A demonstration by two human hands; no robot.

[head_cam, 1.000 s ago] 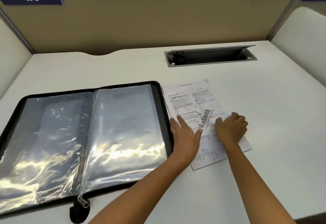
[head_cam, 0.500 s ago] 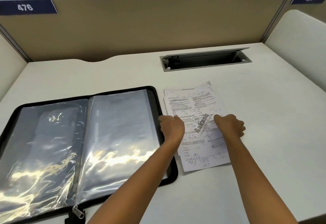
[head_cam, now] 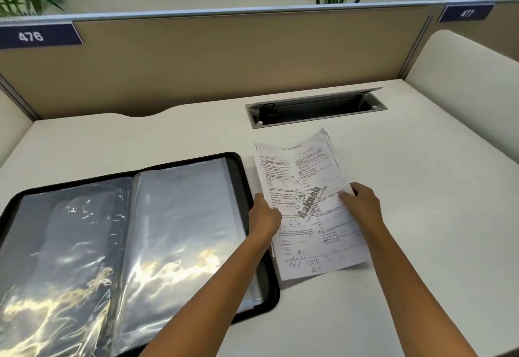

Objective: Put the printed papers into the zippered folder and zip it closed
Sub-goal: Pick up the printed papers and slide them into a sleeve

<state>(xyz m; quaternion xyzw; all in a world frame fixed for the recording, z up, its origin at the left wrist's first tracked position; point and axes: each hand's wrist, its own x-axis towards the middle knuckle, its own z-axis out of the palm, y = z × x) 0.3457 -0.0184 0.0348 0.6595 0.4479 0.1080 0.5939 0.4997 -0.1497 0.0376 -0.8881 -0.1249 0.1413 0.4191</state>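
Note:
A black zippered folder point(head_cam: 237, 168) lies open on the left of the white desk, showing shiny clear plastic sleeves. Just right of it is a small stack of printed papers point(head_cam: 303, 185) with a grey watermark across the middle. My left hand point(head_cam: 264, 217) grips the stack's left edge, beside the folder's right rim. The stack's right edge is pinched by my right hand point(head_cam: 361, 205). The far end of the sheets curls up off the desk, while the near end still looks to rest on it.
An open grey cable hatch point(head_cam: 314, 110) is set into the white desk point(head_cam: 435, 216) beyond the papers. A tan partition point(head_cam: 224, 56) with labels 476 and 477 closes the back. A cream side panel point(head_cam: 471, 75) stands at right.
My hands went from pressing flat on the papers to gripping their left and right edges. The stack was squared and its far end has lifted. The view has tilted upward.

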